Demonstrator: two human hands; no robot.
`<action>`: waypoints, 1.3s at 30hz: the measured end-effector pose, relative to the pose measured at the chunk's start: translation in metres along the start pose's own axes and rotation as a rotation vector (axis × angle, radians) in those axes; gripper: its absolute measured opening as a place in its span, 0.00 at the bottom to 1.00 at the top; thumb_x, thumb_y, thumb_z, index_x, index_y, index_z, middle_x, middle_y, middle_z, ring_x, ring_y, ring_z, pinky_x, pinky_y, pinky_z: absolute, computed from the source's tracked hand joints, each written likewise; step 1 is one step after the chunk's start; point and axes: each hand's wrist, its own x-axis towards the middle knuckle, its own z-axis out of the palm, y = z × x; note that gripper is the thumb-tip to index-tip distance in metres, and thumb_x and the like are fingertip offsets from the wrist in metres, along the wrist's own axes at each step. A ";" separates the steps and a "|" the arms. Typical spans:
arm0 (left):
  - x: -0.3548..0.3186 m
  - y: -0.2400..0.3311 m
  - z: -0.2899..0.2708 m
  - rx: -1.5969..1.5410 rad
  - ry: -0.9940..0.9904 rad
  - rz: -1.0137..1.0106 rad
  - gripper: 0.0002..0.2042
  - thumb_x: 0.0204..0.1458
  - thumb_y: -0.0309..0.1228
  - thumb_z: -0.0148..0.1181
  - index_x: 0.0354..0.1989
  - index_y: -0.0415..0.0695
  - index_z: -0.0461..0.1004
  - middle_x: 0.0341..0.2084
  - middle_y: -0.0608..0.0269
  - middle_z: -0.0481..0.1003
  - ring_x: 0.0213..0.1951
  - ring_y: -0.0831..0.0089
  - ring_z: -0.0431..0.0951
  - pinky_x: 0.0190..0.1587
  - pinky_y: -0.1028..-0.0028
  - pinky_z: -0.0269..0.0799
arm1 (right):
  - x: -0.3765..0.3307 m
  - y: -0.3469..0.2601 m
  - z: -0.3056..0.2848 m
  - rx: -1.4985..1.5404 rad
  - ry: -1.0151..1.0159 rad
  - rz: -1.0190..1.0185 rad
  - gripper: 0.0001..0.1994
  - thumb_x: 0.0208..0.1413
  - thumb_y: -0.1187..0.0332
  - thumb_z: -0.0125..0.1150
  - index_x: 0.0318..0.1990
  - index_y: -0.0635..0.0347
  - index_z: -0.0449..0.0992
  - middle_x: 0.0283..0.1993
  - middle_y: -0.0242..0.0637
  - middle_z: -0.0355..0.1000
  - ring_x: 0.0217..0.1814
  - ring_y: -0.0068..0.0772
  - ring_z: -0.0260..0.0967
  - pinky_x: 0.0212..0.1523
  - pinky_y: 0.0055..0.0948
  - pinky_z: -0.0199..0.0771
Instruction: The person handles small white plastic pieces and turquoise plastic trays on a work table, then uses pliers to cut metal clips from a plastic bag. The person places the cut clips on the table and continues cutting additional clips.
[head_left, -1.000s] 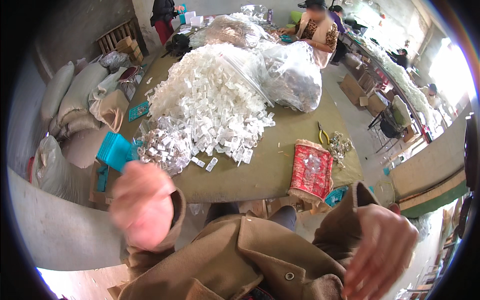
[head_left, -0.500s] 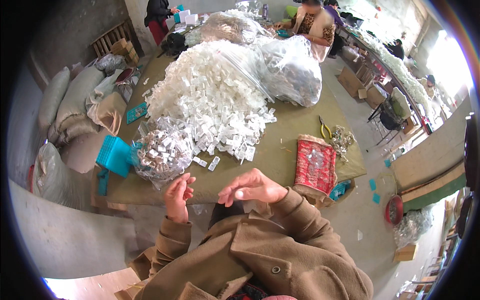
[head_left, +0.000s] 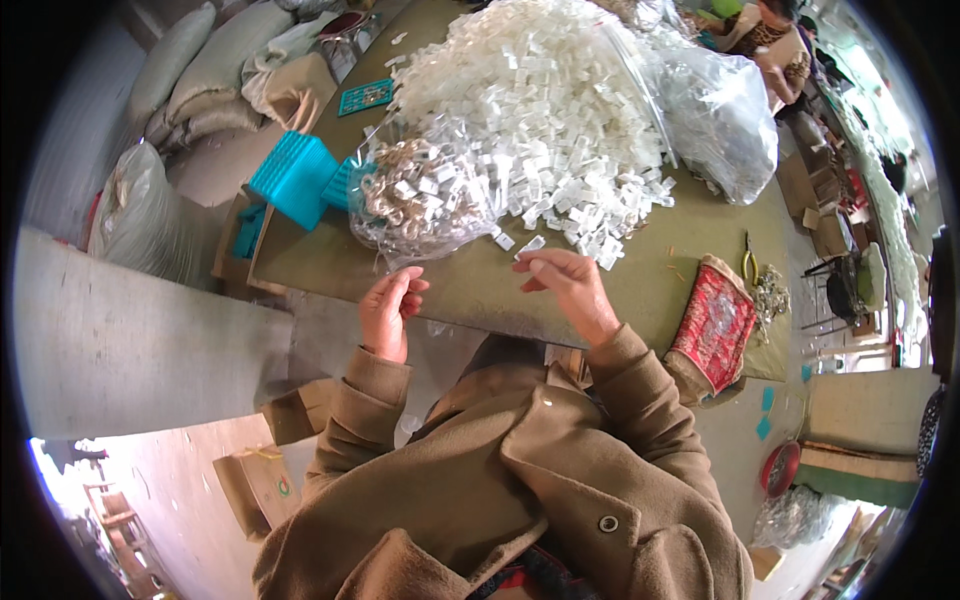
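— What has changed at the heap of small white pieces [head_left: 560, 110]?
— Both hands have been brought forward to the table [head_left: 450, 290] edge below it. The right hand [head_left: 565, 285] is pinched, seemingly on one piece; the left hand [head_left: 388, 308] is loosely curled, apparently empty. Sorting appears begun.

A matt olive cloth-like cover is seen on the table [head_left: 460, 285], glossy clear plastic film around the bag of pale rings [head_left: 425, 195], translucent white plastic in the heaped pieces [head_left: 560, 110], patterned red fabric on the pouch [head_left: 715, 325], and brown woollen cloth on the sleeves [head_left: 640, 390].
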 end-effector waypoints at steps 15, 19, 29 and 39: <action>0.020 0.016 0.000 -0.237 0.054 0.009 0.18 0.61 0.48 0.56 0.49 0.48 0.71 0.40 0.71 0.76 0.43 0.77 0.74 0.43 0.73 0.70 | 0.086 -0.014 0.022 -0.290 0.167 -0.148 0.29 0.64 0.54 0.55 0.68 0.58 0.59 0.61 0.41 0.66 0.55 0.27 0.67 0.47 0.27 0.71; 0.036 0.021 -0.003 -0.416 0.004 -0.045 0.14 0.60 0.47 0.57 0.44 0.51 0.72 0.36 0.72 0.76 0.40 0.77 0.75 0.41 0.73 0.71 | 0.127 -0.040 0.021 -0.150 0.001 -0.048 0.30 0.64 0.51 0.54 0.67 0.58 0.60 0.58 0.38 0.68 0.54 0.28 0.66 0.50 0.30 0.68; 0.053 0.037 -0.002 -0.524 -0.042 0.010 0.07 0.60 0.37 0.59 0.37 0.50 0.71 0.23 0.74 0.69 0.24 0.81 0.69 0.27 0.77 0.66 | 0.204 -0.056 0.038 -0.174 -0.092 0.170 0.26 0.56 0.51 0.66 0.53 0.64 0.74 0.34 0.30 0.67 0.30 0.23 0.63 0.31 0.27 0.66; 0.060 0.077 0.018 -0.091 0.233 0.347 0.04 0.55 0.25 0.57 0.38 0.43 0.75 0.17 0.73 0.67 0.13 0.86 0.59 0.15 0.83 0.52 | 0.228 -0.059 0.057 -1.138 0.260 -0.551 0.06 0.50 0.67 0.60 0.35 0.55 0.78 0.26 0.44 0.76 0.32 0.46 0.76 0.33 0.40 0.74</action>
